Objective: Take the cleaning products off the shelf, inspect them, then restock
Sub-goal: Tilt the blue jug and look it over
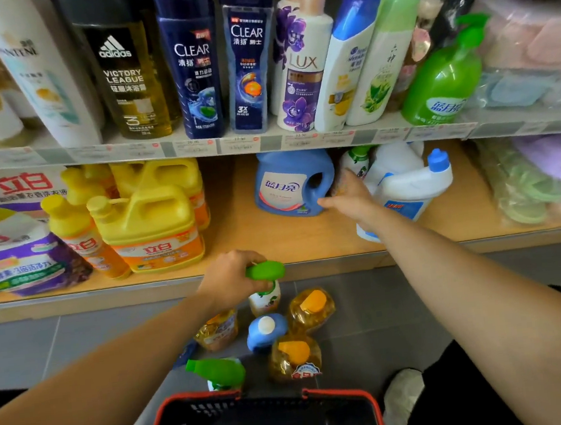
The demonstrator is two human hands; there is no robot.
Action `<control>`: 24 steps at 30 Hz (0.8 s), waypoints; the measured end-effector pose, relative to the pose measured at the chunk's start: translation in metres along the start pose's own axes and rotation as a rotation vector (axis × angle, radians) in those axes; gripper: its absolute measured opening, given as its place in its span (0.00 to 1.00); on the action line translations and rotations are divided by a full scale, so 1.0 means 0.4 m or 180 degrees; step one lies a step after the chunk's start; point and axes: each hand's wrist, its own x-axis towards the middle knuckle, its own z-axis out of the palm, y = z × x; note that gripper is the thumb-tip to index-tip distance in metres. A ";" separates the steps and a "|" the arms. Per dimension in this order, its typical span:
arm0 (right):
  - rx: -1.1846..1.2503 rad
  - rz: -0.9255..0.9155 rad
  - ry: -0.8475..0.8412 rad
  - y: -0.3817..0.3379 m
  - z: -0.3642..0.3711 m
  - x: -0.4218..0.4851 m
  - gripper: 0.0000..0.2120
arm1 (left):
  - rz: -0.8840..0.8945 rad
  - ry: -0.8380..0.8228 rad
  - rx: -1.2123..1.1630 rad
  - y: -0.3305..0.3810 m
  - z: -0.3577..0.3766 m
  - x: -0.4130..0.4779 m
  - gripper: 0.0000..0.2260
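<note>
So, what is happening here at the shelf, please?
The person's left hand grips the green head of a spray bottle among other bottles on the floor. The right hand is at the handle of the blue detergent jug on the lower shelf; its grip is blurred.

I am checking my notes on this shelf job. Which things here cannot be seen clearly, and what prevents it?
Head view:
1. Right hand: fingers blurred by motion, so its grip on the blue jug is uncertain.
2. Price tags: too small and blurred to read.
3. Basket: cut off by the bottom edge.
4. White bottle: label partly hidden by the right arm.
</note>
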 end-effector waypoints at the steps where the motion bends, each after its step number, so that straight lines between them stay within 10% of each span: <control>1: 0.0073 -0.0093 0.0019 -0.011 -0.003 0.024 0.40 | 0.0017 -0.0114 0.0045 -0.009 0.016 -0.001 0.21; 7: 0.0135 -0.0098 0.0002 -0.016 0.026 0.094 0.48 | -0.0317 -0.0431 0.0113 -0.067 0.061 -0.014 0.22; 15: 0.0682 0.0087 -0.0406 0.035 0.101 0.042 0.22 | -0.0553 -0.0276 -0.0193 -0.068 0.033 -0.002 0.15; 24: 0.0590 -0.0298 -0.0826 0.053 0.093 -0.050 0.26 | -0.0349 0.0334 -0.1010 0.018 -0.110 -0.012 0.06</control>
